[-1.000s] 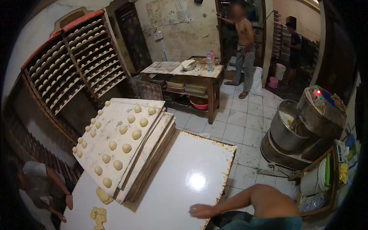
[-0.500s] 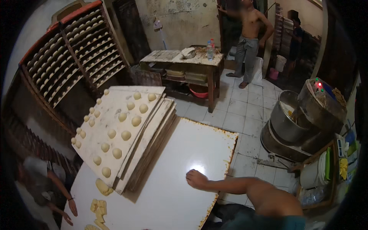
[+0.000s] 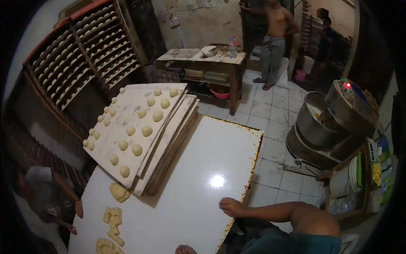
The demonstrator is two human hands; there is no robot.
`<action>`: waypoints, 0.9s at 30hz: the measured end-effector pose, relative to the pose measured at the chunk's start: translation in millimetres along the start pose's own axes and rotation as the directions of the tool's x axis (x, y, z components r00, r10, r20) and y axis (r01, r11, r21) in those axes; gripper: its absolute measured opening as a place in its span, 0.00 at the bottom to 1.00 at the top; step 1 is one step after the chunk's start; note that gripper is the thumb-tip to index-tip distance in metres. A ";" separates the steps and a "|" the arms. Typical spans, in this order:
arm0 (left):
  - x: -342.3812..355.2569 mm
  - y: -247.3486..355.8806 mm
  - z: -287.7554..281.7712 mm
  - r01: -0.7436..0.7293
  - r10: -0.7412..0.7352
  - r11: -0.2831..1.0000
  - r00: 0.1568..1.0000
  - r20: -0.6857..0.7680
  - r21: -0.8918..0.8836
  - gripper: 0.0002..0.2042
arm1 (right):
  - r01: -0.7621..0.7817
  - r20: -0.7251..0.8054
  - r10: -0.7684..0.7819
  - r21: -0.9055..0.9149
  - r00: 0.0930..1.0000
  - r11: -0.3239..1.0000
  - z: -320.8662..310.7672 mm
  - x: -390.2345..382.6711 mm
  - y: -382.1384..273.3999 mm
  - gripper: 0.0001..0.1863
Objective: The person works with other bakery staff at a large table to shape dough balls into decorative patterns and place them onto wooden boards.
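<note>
Dough pieces (image 3: 116, 217) appear soft, probably tacky; support from beneath. Right grip (image 3: 231, 207), left grip (image 3: 185, 249): spread or closed, cannot tell.

Dough pieces (image 3: 116, 216) | pale yellow, lumpy, irregular | lying at left on glossy white tabletop (image 3: 186, 203)

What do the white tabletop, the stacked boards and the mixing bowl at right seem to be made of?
White tabletop: glossy, perhaps laminate or painted metal; it shows a bright glare, and brown patches along its edges.
Stacked boards: probably wood, matte and pale on top, with brown sides.
Mixing bowl: likely steel, dull grey, with a soft sheen on its curved wall.
</note>
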State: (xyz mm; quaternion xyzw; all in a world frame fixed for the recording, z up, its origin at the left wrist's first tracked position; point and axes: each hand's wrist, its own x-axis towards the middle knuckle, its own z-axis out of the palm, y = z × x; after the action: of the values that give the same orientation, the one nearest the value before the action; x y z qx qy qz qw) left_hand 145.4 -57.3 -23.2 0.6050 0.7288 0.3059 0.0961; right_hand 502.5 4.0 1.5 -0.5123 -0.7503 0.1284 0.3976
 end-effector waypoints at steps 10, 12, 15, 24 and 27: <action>-6.5 4.9 -2.1 0.019 -0.073 0.896 0.992 -0.105 -0.444 0.05 | -0.306 0.010 0.312 -0.169 0.950 0.937 5.6 9.8 -37.6 0.04; 8.3 13.7 -62.1 -0.012 -0.012 0.998 0.932 0.363 0.065 0.05 | -0.051 -0.096 0.038 -0.129 0.995 0.990 -8.4 -28.7 -0.8 0.04; 49.9 -39.6 -39.2 -0.124 0.148 0.984 0.967 -0.209 0.125 0.09 | -0.275 -0.199 0.221 -0.313 0.955 0.909 -20.5 29.9 -7.6 0.03; 42.9 -46.7 -56.6 0.286 -0.314 0.784 0.948 0.045 -0.551 0.06 | -0.199 -0.021 0.202 -0.316 0.979 0.928 -19.9 2.2 2.8 0.04; 60.0 -13.5 -31.1 0.021 -0.013 0.996 0.995 -0.094 0.087 0.05 | -0.358 -0.221 0.293 -0.365 0.930 0.860 29.5 33.0 4.6 0.05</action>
State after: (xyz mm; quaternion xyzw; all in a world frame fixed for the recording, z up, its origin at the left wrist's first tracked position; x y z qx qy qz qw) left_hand 103.4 -12.2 7.8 0.5874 0.7505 0.3005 0.0378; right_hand 478.9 41.1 -5.1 -0.7104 -0.6292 -0.0024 0.3153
